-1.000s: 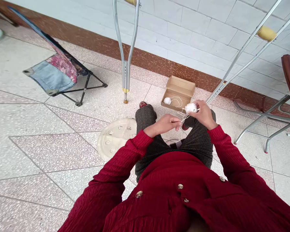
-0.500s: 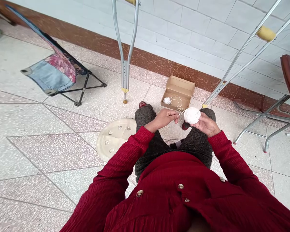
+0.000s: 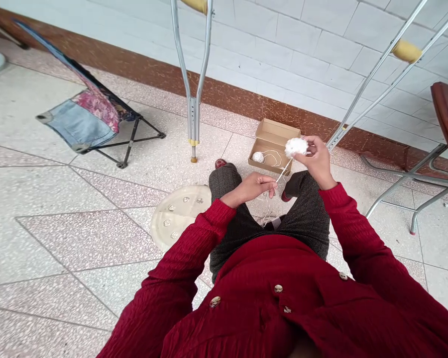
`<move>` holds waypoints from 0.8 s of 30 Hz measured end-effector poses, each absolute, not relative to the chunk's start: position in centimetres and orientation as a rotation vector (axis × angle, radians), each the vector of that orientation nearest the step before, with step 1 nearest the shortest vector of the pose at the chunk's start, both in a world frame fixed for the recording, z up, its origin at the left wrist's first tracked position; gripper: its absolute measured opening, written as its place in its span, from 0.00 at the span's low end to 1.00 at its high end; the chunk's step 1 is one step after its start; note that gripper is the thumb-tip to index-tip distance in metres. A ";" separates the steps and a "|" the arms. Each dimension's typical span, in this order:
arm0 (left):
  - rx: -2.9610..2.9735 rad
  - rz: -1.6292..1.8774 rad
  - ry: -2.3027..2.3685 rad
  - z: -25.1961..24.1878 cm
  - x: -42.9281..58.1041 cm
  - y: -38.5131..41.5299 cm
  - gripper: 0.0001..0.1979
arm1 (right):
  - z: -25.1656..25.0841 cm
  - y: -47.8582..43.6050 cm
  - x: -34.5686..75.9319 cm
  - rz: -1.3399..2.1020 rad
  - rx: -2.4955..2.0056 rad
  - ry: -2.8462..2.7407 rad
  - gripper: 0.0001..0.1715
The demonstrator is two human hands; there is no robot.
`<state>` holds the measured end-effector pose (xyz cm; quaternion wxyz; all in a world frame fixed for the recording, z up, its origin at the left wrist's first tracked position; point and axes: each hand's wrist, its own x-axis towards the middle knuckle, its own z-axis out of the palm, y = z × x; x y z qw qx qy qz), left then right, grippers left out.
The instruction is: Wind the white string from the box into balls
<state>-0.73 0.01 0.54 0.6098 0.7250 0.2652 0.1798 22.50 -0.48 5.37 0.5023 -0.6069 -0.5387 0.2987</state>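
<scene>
A folding seat (image 3: pixel 93 112) is standing toward the far left of the floor (image 3: pixel 59 223), and a round pale tray (image 3: pixel 173 214) is lying beside the person's left leg (image 3: pixel 224 189). A crutch (image 3: pixel 192 94) is leaning on the wall (image 3: pixel 302 35). The left hand (image 3: pixel 252 188) is pinching a taut white thread (image 3: pixel 282 174) between its fingertips. The thread is running up to a white thread ball (image 3: pixel 296 146), which the right hand (image 3: pixel 315 161) is gripping in raised fingers. The ball is showing against an open cardboard box (image 3: pixel 274 132) at the floor's wall edge, holding a smaller ball (image 3: pixel 258 157).

Box (image 3: pixel 280 135) by the wall (image 3: pixel 302 35), crutch (image 3: pixel 193 107) to its left, perhaps a thread ball (image 3: pixel 258 157) inside
</scene>
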 end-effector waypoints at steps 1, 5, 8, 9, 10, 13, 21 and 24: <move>1.690 0.416 0.611 0.9 -0.6 0.2 0.20 | 5.0 -0.5 22.1 0.628 -1.533 -1.428 0.29; 1.790 0.466 0.660 2.0 -0.3 1.6 0.17 | 3.4 -1.3 21.4 0.604 -1.668 -1.750 0.26; 1.840 0.487 0.708 2.5 -0.5 2.5 0.16 | 2.7 -2.1 22.0 1.206 -1.532 -1.670 0.24; 1.847 0.488 0.701 2.5 -0.6 2.7 0.15 | 2.6 -2.3 22.3 1.443 -1.438 -1.596 0.24; 1.847 0.494 0.684 2.5 -0.6 2.9 0.15 | 2.6 -2.6 22.6 1.645 -1.338 -1.512 0.24; 1.805 0.551 0.654 1.9 -0.5 3.2 0.16 | 2.8 -3.5 23.2 1.935 -1.092 -1.303 0.31; 1.529 0.608 0.695 -1.3 -0.9 3.1 0.21 | 4.2 -4.7 22.1 1.801 -0.949 -1.080 0.48; 1.383 0.593 0.640 -1.6 -1.1 2.5 0.21 | 4.8 -4.7 22.3 1.757 -0.948 -1.050 0.46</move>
